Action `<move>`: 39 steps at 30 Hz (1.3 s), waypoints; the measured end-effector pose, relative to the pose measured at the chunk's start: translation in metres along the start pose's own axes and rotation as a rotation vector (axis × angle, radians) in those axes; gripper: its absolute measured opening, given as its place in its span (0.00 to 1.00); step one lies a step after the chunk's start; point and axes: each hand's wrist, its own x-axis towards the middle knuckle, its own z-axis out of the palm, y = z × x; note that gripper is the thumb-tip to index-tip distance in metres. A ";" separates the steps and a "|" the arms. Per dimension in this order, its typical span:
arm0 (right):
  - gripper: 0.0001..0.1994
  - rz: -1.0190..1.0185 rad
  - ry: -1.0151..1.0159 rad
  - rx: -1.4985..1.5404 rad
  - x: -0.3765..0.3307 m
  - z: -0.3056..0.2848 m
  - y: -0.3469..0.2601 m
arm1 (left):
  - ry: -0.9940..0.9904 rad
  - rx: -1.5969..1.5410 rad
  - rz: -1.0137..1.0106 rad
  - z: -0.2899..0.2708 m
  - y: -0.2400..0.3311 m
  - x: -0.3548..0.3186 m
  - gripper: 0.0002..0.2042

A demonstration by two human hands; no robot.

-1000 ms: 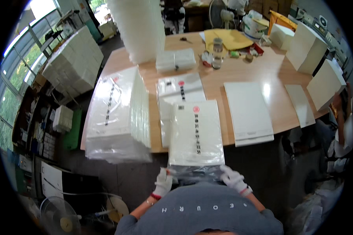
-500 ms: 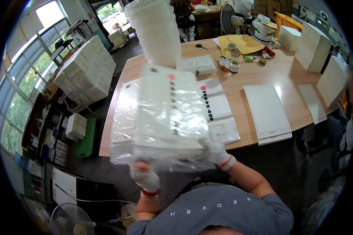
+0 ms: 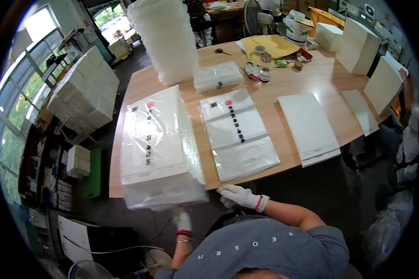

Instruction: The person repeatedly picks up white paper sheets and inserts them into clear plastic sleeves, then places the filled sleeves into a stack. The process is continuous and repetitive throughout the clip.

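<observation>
Both gloved hands, the left hand (image 3: 182, 219) and the right hand (image 3: 237, 195), are kept at the near edge of a plastic-wrapped bundle (image 3: 159, 149) already laid on the table (image 3: 307, 79), beside a flat bag (image 3: 239, 132) not yet stacked.

The stack of bags (image 3: 160, 149) is glossy, crinkled clear plastic (over matt white paper). The table (image 3: 284, 81) is smooth wood. Both hands (image 3: 235, 195) wear white knit cloth.

**A packing workshop**

A long wooden worktable (image 3: 284, 88) carries stacks of clear plastic bags (image 3: 165, 37), flat white boxes (image 3: 358, 39) and rolls of tape (image 3: 265, 56). White cartons (image 3: 81, 90) are piled high beside the windows (image 3: 14, 102); a fan (image 3: 256, 16) stands at the back.
</observation>
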 end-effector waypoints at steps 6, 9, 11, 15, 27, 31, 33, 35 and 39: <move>0.18 0.107 0.335 0.000 -0.067 -0.078 0.049 | -0.061 -0.524 0.564 0.001 0.253 0.048 0.10; 0.17 0.074 0.457 0.005 -0.087 -0.085 0.032 | 0.209 -0.257 0.697 0.010 0.309 0.085 0.11; 0.17 0.058 0.484 -0.030 -0.093 -0.094 0.030 | 0.133 -0.090 0.763 0.038 0.310 0.112 0.11; 0.20 0.185 0.383 -0.037 -0.075 -0.108 0.005 | -0.333 -0.407 0.552 0.030 0.311 0.143 0.12; 0.09 0.018 0.922 -1.327 0.003 -0.187 -0.042 | -0.397 -1.513 0.030 -0.013 0.310 0.207 0.05; 0.08 -0.964 0.701 -1.125 0.019 -0.133 -0.088 | -0.553 -1.163 0.056 -0.048 0.343 0.194 0.07; 0.10 -0.771 0.702 -1.012 0.055 -0.129 -0.069 | -0.571 -1.406 0.049 -0.082 0.366 0.177 0.09; 0.13 -0.514 0.808 -1.255 0.093 -0.154 -0.016 | -0.568 -1.398 0.144 -0.101 0.378 0.168 0.11; 0.15 -0.736 0.641 -1.098 0.077 -0.163 0.000 | -0.470 -0.906 0.393 -0.111 0.373 0.176 0.18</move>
